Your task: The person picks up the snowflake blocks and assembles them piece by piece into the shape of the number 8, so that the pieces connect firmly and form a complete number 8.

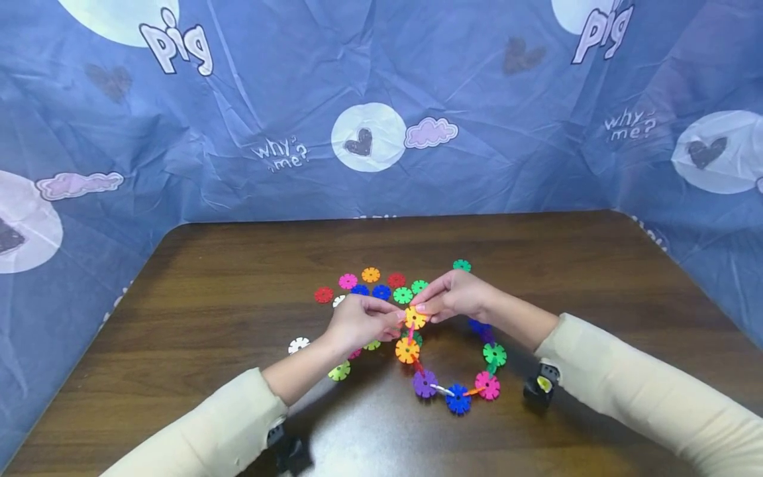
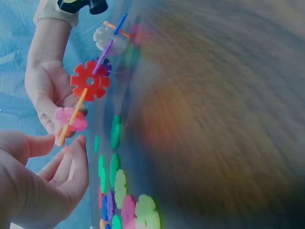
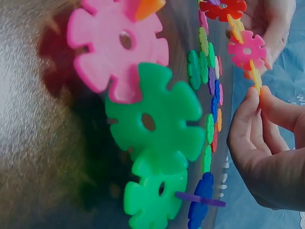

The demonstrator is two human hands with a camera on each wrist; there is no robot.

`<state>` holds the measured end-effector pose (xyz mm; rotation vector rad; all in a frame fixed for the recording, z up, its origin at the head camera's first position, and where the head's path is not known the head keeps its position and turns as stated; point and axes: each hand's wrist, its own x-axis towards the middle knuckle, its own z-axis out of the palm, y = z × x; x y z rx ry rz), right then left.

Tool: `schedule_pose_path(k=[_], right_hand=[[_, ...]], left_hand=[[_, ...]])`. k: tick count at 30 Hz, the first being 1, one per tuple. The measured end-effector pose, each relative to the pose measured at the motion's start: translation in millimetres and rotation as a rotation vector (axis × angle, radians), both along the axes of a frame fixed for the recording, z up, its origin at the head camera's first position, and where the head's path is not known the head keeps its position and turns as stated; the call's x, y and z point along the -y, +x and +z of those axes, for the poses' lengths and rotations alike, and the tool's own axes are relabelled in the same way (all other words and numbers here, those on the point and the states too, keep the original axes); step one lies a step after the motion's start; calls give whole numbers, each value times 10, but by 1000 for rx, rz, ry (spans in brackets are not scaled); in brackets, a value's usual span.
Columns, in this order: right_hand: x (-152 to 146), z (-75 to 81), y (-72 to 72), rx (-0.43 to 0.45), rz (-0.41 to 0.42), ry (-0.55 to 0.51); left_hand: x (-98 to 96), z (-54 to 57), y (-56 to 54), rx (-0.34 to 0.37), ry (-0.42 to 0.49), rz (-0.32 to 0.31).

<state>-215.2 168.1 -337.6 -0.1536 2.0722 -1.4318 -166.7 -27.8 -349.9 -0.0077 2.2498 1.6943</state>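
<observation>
Joined notched plastic discs form a curved chain on and above the table. My right hand [image 1: 459, 296] pinches the yellow-orange disc [image 1: 415, 318] at its raised end; the right wrist view shows that disc edge-on between thumb and fingers. From the other side, my left hand [image 1: 363, 324] has thumb and fingertips at the same disc's edge, partly hidden. Just below hangs a pink disc [image 3: 247, 50], joined to a red disc [image 2: 89, 81] in the wrist views. Lower in the chain are an orange disc [image 1: 408, 350], a purple disc [image 1: 425, 383] and a blue disc [image 1: 458, 399].
Several loose discs lie behind and beside the left hand, among them a red disc [image 1: 324, 295], a white disc [image 1: 299, 345] and a lime disc [image 1: 339, 370]. A green disc [image 1: 461, 265] lies farther back. The brown wooden table [image 1: 208, 344] meets a blue printed cloth [image 1: 369, 192].
</observation>
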Motion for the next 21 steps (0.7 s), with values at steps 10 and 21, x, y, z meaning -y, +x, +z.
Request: schedule_pose_path(k=[10,21], right_hand=[[12,2,-21,17,44,5],[-416,8,-590,-456,-100,403]], left_hand=[[-81,-44,-40,120,58,84],[-90,-79,-69,131,109,106]])
